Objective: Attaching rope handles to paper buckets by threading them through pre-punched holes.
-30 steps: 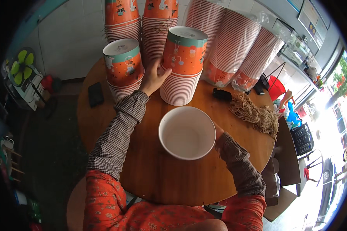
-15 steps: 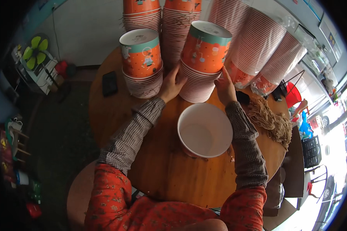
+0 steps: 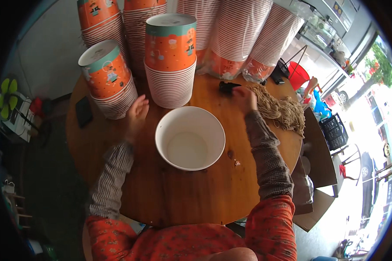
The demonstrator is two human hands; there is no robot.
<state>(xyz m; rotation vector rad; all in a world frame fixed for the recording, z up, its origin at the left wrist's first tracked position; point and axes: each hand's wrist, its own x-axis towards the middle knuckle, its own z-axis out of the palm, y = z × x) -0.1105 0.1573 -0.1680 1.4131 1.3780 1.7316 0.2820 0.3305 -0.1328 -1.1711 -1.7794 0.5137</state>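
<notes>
A white paper bucket stands upright and empty in the middle of the round wooden table. My left hand hovers open just left of a stack of upturned orange buckets, holding nothing. A second, shorter stack of orange buckets stands to its left. My right hand reaches to the far right side and rests on a pile of tan cord handles, next to a small black object. Whether its fingers pinch any cord is not visible.
Tall sleeves of striped buckets lean along the table's back edge. A black phone lies at the left rim. A cardboard box sits beside the table on the right, and a red bucket stands behind.
Both hands have let go of the orange stack. My left hand drew back toward me, and my right hand swung right to the cord pile. The view shifted.
</notes>
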